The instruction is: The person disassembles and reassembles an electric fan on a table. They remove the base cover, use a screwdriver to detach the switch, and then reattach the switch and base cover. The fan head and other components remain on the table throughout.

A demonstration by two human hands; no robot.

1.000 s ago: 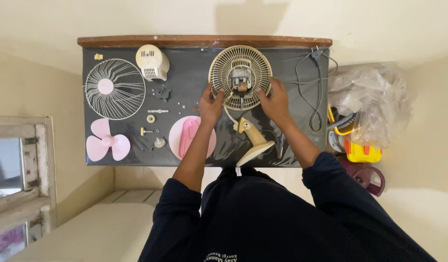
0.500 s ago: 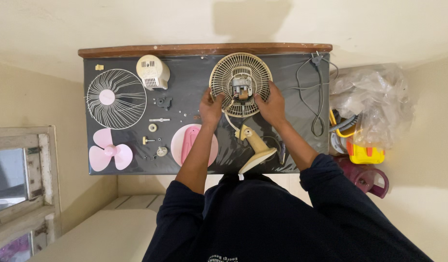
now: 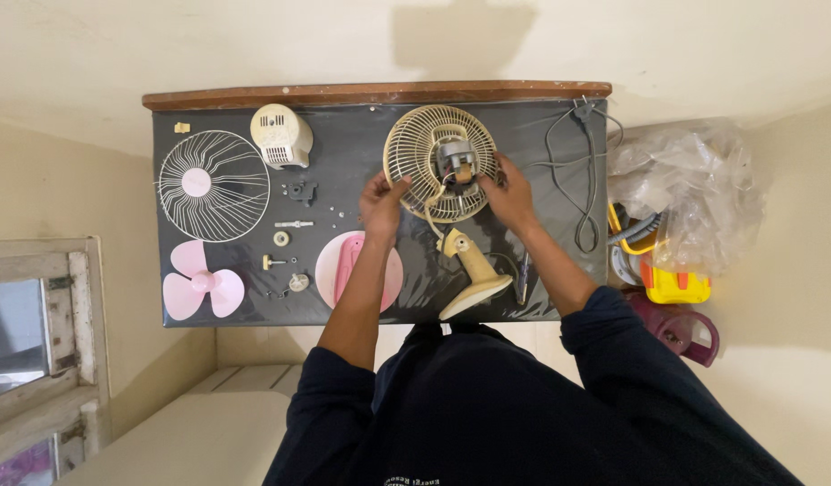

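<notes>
Since the earlier frames we have shifted only a little: both our hands stay at the round fan guard, and the view has drifted so the table sits slightly differently in it.

From the head camera, we look straight down on a dark-covered table [image 3: 370, 153]. Our left hand [image 3: 380, 203] curls its fingers around the left rim of the cream rear guard [image 3: 415, 148], closed on the wire. Our right hand [image 3: 508, 193] grips the right rim, fingers bent toward the grey metal motor [image 3: 455, 158] at the centre. The guard lies flat between the two hands, about equally near to each, on the far half of the table. Just nearer to us lies the cream plastic stand [image 3: 474, 274], its long axis slanting from the guard down to its wide foot at the table's near edge.

To the left lie a white wire front guard [image 3: 214, 185] with a pink hub, a pink three-blade propeller [image 3: 202, 286], a cream motor cover [image 3: 281, 136], a round pink base plate [image 3: 357, 270] and small screws. A dark cable [image 3: 584, 180] loops at the right; crumpled clear plastic [image 3: 685, 193] sits beyond the table.
</notes>
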